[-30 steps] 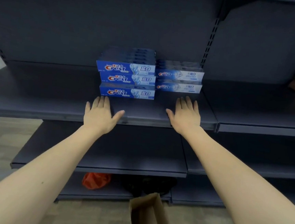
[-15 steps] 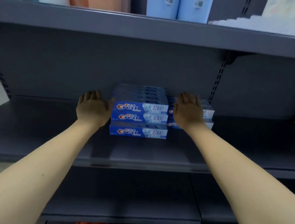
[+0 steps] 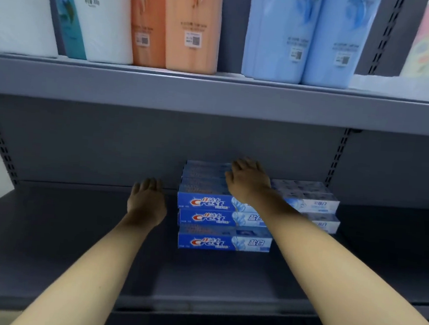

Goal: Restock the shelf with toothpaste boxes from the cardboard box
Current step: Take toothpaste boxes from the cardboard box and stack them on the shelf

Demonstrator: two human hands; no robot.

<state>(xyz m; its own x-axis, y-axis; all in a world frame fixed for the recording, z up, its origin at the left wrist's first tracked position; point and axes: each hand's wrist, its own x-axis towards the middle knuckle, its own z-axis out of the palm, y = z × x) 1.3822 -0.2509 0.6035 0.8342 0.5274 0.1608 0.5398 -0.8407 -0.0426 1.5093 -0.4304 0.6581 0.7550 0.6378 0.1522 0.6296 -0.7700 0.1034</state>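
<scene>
Head camera looks straight into the grey shelf, where the person is squaring up stock already placed, not carrying anything in. The right hand lies flat on top of the taller stack of dark blue toothpaste boxes, fingers straight and close together, tips reaching toward the back of the stack; it grips nothing. The left hand hangs just left of that stack, fingers extended and together, and whether its fingertips touch the box ends or the shelf floor I cannot tell. Just beyond the right wrist, touching the stack's right side, sits a lower pile of pale blue toothpaste boxes. One dark blue box sits forward of the two above it, so the front is not flush. My guess is the tidying step is nearly finished, and the next move calls for pulling both hands clear without dragging the top box, then going down for more. The cardboard box is out of view, so what is left in it cannot be judged. On the upper shelf, above the fingers, stand white, orange and blue packs.
</scene>
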